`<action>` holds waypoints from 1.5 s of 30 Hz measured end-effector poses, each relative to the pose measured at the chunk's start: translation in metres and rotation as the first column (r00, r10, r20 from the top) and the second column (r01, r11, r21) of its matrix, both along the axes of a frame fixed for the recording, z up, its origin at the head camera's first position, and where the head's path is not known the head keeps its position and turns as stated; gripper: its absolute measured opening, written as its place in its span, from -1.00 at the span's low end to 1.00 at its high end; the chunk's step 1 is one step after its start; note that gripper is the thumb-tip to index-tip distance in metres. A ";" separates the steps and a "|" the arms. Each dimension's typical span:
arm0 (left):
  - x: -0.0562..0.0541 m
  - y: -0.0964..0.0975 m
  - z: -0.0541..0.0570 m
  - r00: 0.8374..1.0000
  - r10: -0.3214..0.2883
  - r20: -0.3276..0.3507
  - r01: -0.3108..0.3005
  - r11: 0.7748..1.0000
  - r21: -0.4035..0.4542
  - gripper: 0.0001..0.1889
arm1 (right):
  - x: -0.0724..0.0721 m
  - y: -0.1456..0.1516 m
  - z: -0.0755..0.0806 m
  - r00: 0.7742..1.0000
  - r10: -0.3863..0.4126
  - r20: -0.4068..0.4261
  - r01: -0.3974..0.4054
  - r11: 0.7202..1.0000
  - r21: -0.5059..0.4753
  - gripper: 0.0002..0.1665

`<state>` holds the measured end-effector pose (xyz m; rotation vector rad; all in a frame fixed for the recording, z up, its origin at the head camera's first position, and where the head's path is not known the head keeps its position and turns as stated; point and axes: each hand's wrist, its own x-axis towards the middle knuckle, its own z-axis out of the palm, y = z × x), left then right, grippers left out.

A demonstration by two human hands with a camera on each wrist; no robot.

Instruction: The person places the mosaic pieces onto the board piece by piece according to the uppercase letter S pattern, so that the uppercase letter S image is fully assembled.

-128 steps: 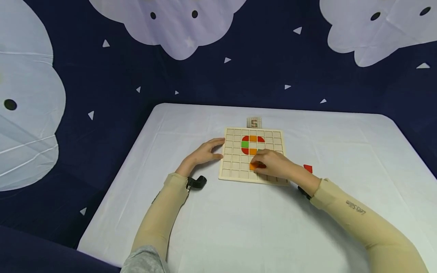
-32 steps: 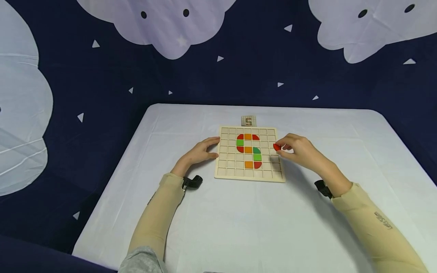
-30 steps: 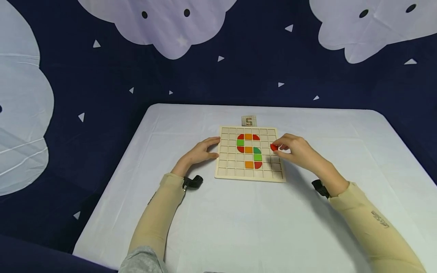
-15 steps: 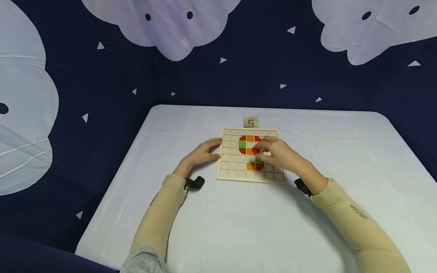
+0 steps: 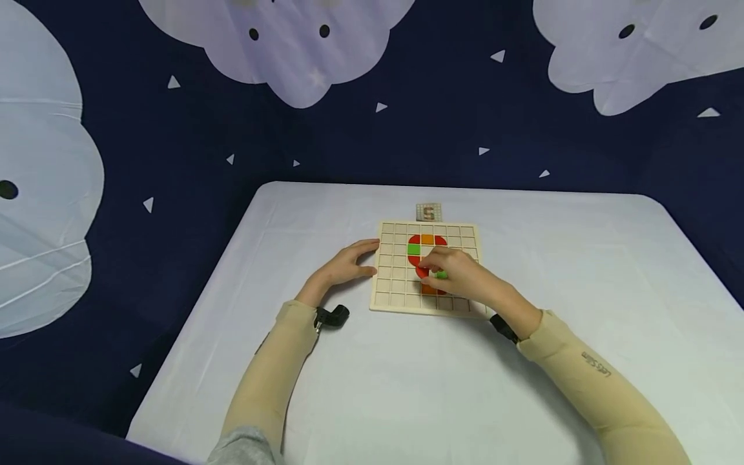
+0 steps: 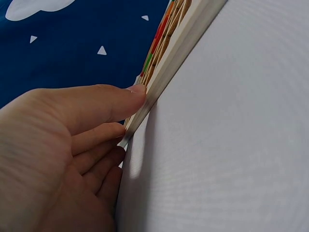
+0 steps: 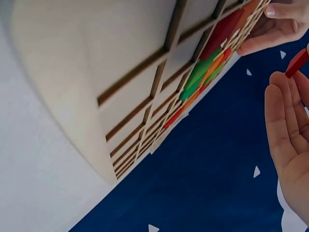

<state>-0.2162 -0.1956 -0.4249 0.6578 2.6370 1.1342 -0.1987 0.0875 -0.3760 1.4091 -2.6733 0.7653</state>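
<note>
A pale wooden grid board (image 5: 389, 285) lies on the table, with red, orange and green tiles set in some of its squares. My right hand (image 5: 459, 274) is over the lower middle of the board, pinching a red tile (image 5: 422, 272) between thumb and fingertips. In the right wrist view that red tile (image 7: 296, 63) stands off the grid, held at the fingertips. My left hand (image 5: 347, 266) rests at the board's left edge, its fingers relaxed. The thumb (image 6: 130, 96) touches the rim in the left wrist view. Part of the tile pattern is hidden under my right hand.
A small card (image 5: 429, 212) printed with a coloured S-like figure on a grid lies just behind the board. White cloth covers the table (image 5: 360, 387). A dark blue curtain (image 5: 430, 148) with clouds and triangles hangs beyond its far edge.
My right hand left the orange tile at the lower row, took the red tile from the right, and carried it leftward over the board, then lower. My left hand stayed at the edge.
</note>
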 end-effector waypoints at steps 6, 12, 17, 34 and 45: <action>0.002 -0.003 -0.001 1.000 -0.001 -0.003 0.001 1.000 -0.016 -0.30 | 0.000 -0.008 -0.007 1.000 0.029 0.011 -0.029 1.000 -0.003 -0.76; 0.002 -0.003 0.001 1.000 0.009 -0.021 -0.009 1.000 -0.006 -0.31 | 0.000 -0.012 -0.012 0.999 0.048 0.015 -0.048 0.999 -0.003 -0.77; 0.001 0.000 -0.001 1.000 -0.008 -0.003 0.008 1.000 -0.016 -0.30 | 0.003 -0.011 -0.014 0.999 0.032 0.019 -0.033 0.999 0.032 -0.77; -0.003 0.008 0.000 1.000 -0.009 -0.003 0.009 1.000 -0.009 -0.30 | -0.001 -0.008 -0.019 0.999 0.008 0.031 -0.010 0.997 0.080 -0.79; 0.003 0.001 0.001 1.000 0.005 -0.002 -0.005 1.000 -0.010 -0.31 | -0.002 -0.018 -0.020 0.999 0.043 0.025 -0.046 0.989 0.142 -0.79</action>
